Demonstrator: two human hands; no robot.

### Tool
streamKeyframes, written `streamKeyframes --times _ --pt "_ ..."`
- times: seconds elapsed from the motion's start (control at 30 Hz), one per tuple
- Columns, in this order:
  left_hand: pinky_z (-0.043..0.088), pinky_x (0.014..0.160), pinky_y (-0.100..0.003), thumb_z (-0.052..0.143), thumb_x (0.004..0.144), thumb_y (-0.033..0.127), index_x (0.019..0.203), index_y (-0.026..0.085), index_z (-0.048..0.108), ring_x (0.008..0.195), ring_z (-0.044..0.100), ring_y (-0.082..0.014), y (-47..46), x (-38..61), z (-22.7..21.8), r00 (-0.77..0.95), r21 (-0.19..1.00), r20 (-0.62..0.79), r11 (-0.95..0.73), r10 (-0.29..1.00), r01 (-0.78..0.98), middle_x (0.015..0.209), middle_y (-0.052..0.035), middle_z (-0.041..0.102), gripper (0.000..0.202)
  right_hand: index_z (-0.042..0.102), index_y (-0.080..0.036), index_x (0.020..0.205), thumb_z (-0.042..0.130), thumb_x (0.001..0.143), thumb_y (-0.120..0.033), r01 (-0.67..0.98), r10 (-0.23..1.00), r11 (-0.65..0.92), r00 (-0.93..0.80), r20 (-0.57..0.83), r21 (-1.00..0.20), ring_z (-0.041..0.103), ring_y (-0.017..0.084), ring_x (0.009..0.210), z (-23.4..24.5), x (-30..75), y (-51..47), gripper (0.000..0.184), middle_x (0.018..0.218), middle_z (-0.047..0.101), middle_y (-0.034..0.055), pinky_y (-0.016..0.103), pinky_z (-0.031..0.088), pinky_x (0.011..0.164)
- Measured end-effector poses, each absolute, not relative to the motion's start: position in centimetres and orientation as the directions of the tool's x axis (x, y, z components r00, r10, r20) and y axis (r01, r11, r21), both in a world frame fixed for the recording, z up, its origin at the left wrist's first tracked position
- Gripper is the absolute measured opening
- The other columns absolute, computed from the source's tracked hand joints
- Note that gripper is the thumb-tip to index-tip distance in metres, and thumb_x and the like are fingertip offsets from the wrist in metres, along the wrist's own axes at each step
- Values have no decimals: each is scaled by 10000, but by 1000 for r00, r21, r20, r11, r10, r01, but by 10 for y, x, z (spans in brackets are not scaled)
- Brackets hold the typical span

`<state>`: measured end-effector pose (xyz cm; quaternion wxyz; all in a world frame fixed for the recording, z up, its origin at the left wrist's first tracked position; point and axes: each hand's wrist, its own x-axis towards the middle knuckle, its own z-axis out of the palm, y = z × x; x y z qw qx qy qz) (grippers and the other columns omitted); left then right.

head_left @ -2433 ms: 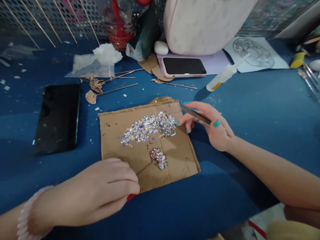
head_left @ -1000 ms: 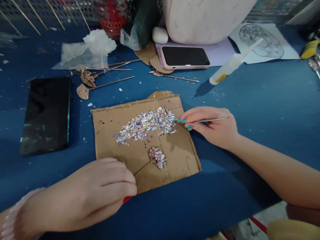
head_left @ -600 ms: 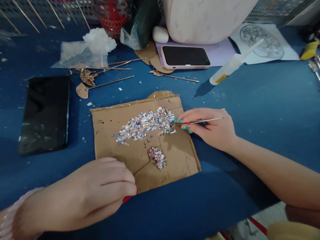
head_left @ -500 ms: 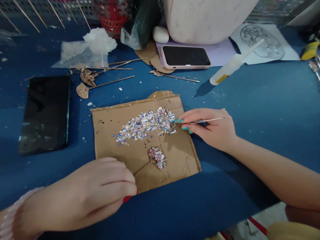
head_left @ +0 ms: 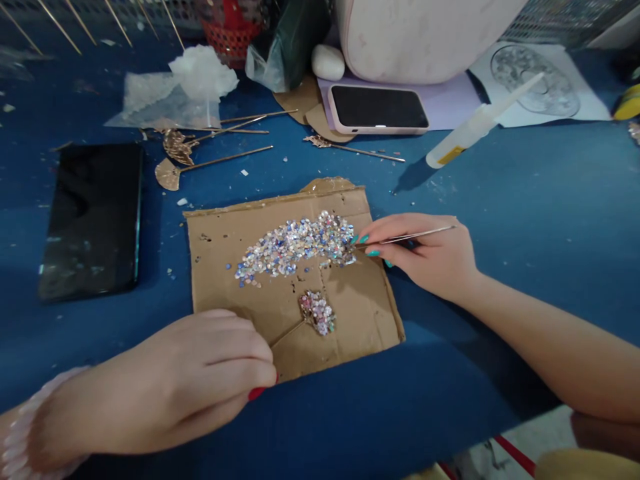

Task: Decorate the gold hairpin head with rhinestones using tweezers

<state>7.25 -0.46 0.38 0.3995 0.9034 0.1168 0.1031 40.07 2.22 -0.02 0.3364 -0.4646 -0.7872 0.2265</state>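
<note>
A brown cardboard sheet (head_left: 360,313) lies on the blue table. A heap of small iridescent rhinestones (head_left: 295,245) covers its upper half. Below it rests a gold hairpin whose head (head_left: 317,312) is partly covered with stones. My left hand (head_left: 195,380) is closed in a pinch on the hairpin's thin stem at the cardboard's lower left edge. My right hand (head_left: 425,252) grips metal tweezers (head_left: 410,236), whose tips touch the right end of the rhinestone heap.
A black phone (head_left: 93,220) lies at left. Several gold hairpins (head_left: 173,172) and crumpled plastic (head_left: 190,87) sit behind the cardboard. A pink-cased phone (head_left: 379,108), a glue bottle (head_left: 467,133), a printed pattern sheet (head_left: 537,90) and a pink bag (head_left: 420,33) stand at the back.
My right hand turned the tweezers from pointing away to pointing left and brought their tips into the right end of the rhinestone heap. My left hand has stayed on the hairpin stem.
</note>
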Motion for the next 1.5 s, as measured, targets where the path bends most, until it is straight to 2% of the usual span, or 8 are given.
streamKeyframes --times 0.13,0.5,0.63,0.77,1.07,1.3,1.5 --pt "452 722 -302 462 959 71 1133 179 584 813 569 -175 -4 73 5 953 756 88 -642 291 126 962 -47 681 239 742 -244 832 673 858 -126 574 890 455 -319 325 -681 767 151 792 -1 402 22 139 888 796 -8 260 653 719" --pt "437 693 -305 449 961 75 1111 176 581 790 567 -180 -1 77 7 954 747 105 -655 279 109 940 -46 683 224 725 -253 847 691 859 -136 517 815 579 -388 431 -631 758 156 815 -1 402 24 122 879 787 1 282 640 746" --pt "436 703 -306 461 945 65 1114 172 579 791 556 -178 -2 74 8 956 761 97 -640 276 107 954 -48 680 232 718 -261 842 748 828 -175 510 787 617 -412 460 -599 725 144 721 0 404 24 92 822 765 -10 267 601 646" --pt "450 740 -312 479 905 38 1147 166 574 833 561 -178 -2 73 8 960 780 89 -619 265 98 1007 -54 683 291 709 -271 861 711 855 -156 554 806 593 -412 426 -585 703 122 638 0 404 22 115 749 747 -33 237 573 583" --pt "486 776 -319 474 883 22 1157 152 575 894 586 -182 -2 74 10 954 791 107 -605 281 89 1036 -73 677 320 715 -269 1001 689 862 -142 538 793 607 -458 402 -585 739 135 749 -2 407 21 190 881 780 -20 245 604 680" --pt "516 847 -306 469 893 25 1133 151 587 984 622 -192 -1 77 11 942 756 140 -647 305 98 1070 -101 662 295 710 -276 1006 650 866 -106 491 755 648 -514 407 -582 731 131 758 2 406 23 229 870 765 -13 237 596 672" --pt "484 1026 -338 466 929 42 1190 141 594 1219 560 -226 -1 79 10 925 667 207 -737 318 104 1188 -116 663 307 728 -279 962 680 846 -110 489 742 668 -497 449 -562 748 159 875 0 406 25 211 975 770 21 278 630 771"
